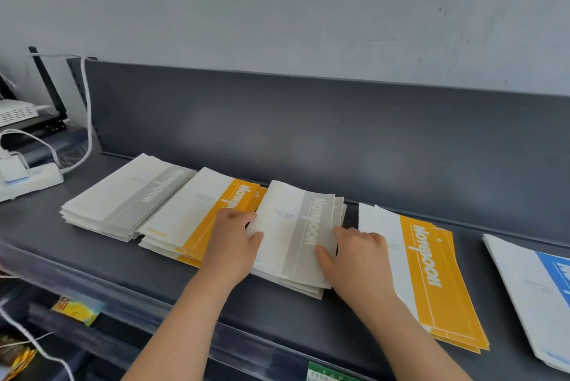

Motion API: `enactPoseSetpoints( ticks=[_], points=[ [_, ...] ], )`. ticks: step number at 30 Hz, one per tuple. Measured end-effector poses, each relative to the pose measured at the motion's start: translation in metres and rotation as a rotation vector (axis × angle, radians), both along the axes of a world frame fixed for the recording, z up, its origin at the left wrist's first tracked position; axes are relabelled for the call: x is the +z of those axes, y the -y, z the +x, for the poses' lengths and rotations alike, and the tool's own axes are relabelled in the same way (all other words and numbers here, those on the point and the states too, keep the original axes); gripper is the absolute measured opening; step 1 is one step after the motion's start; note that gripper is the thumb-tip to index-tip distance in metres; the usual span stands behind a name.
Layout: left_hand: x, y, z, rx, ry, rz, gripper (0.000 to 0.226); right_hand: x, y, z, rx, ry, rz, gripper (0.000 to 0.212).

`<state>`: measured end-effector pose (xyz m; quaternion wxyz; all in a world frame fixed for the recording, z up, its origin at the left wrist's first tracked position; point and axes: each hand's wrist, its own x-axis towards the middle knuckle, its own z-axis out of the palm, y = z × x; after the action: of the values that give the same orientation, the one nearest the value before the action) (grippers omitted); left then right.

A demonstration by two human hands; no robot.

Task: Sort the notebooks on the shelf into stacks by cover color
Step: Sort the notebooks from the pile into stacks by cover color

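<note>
- Dark grey metal shelf (277, 312): five groups of notebooks lie flat in a row along it.
- Middle stack of grey-banded white notebooks (296, 235): sits at the shelf's centre, between two yellow-banded stacks. The top covers bow upward. The lower copies show only as edges, so their number cannot be told.
- Left hand (231, 245): grips the middle stack's left edge, thumb over the top cover and fingers curled. It hides part of the neighbouring stack.
- Right hand (359, 260): holds the same stack's right edge, thumb on the cover. The fingertips are hidden.
- Far-left stack of grey-banded notebooks (123, 198): lies apart from both hands.
- Left stack of yellow-banded notebooks (197, 214): its title is partly covered.
- Right stack of yellow-banded notebooks (431, 282): fanned slightly.
- Blue-banded white notebook (530, 288): cut off by the right frame edge.
- White power strip (30, 180): at the left end of the shelf, partly out of view.
</note>
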<state>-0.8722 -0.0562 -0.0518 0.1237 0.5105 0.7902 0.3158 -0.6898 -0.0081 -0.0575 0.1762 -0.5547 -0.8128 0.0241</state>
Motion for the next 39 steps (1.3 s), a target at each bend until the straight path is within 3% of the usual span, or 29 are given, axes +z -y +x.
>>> enactPoseSetpoints(
  ticks=[5, 9, 19, 25, 30, 39],
  points=[
    [0.001, 0.002, -0.001, -0.031, -0.072, -0.015, 0.045, 0.003, 0.004, -0.003, 0.002, 0.013, 0.061, 0.027],
    [0.01, 0.004, 0.003, -0.051, -0.186, 0.1, 0.044, 0.01, 0.01, 0.005, -0.01, -0.116, 0.077, 0.036],
    [0.009, 0.008, 0.074, -0.351, -0.088, 0.245, 0.038, 0.01, 0.04, 0.071, -0.204, -0.168, 0.093, 0.04],
    [0.008, 0.003, 0.138, -0.453, -0.079, 0.26, 0.037, 0.01, 0.05, 0.138, -0.309, -0.165, 0.11, 0.032],
    [0.008, -0.008, 0.206, -0.5, -0.054, 0.273, 0.032, 0.007, 0.048, 0.209, -0.355, -0.168, 0.102, 0.038],
    [0.003, -0.026, 0.358, -0.488, 0.113, 0.27, 0.031, 0.014, 0.035, 0.373, -0.401, -0.107, 0.088, 0.037]
  ],
)
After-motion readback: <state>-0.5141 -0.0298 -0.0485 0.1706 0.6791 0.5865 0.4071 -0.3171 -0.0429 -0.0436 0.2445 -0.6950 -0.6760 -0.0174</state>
